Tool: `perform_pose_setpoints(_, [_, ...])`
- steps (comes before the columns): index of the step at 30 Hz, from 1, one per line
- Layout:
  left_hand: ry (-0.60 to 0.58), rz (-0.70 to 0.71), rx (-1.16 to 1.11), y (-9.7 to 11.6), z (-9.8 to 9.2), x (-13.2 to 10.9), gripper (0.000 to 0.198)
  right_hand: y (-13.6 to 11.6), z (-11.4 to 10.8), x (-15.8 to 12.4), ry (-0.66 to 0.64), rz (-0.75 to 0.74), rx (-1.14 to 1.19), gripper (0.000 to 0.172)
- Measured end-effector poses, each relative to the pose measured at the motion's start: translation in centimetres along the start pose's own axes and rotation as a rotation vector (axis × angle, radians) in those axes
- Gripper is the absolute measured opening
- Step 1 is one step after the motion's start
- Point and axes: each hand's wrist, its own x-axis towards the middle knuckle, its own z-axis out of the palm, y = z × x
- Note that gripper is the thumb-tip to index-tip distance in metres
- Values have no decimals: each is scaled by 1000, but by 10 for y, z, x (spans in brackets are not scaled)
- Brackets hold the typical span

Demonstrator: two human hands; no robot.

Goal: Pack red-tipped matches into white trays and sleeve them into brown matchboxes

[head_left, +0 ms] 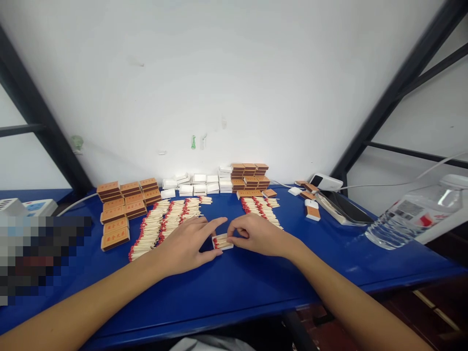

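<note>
The blue counter (234,287) is carrying everything, and the match tray (223,242), a small white open box with red-tipped sticks in it, is lying flat near the counter's front edge between the person's two hands.

Well to the right of the match tray a clear water bottle (413,214) is lying on its side. Behind and to the left of the tray, orange matchboxes (126,204) are sitting in stacks (a second pile is standing straight behind it, against the wall). Between those piles, behind the tray, empty white trays (197,185) are waiting in a row. Loose matches (164,222) are lying in rows just behind the tray, to its left and right.

The left hand (186,246) is resting with forefinger and thumb spread, released, bracketing the tray's left end. The right hand (256,234) is pressing its clenched fingers onto the tray's right end (whether on the rim or on the sticks cannot be told).

Judging by this, matches are being settled into the tray. Handling it further is calling for a level tray, a steadying left hand and a light pinch, so the sticks are not spilling.
</note>
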Motion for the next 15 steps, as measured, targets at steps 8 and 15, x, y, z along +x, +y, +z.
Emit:
perform_pose_setpoints(8, [-11, 2, -14, -2, 1, -1, 67, 5, -3, -1, 38, 16, 29, 15])
perform_pose_setpoints(15, [-5, -21, -27, -3, 2, -2, 68, 44, -44, -22, 44, 261, -92, 19])
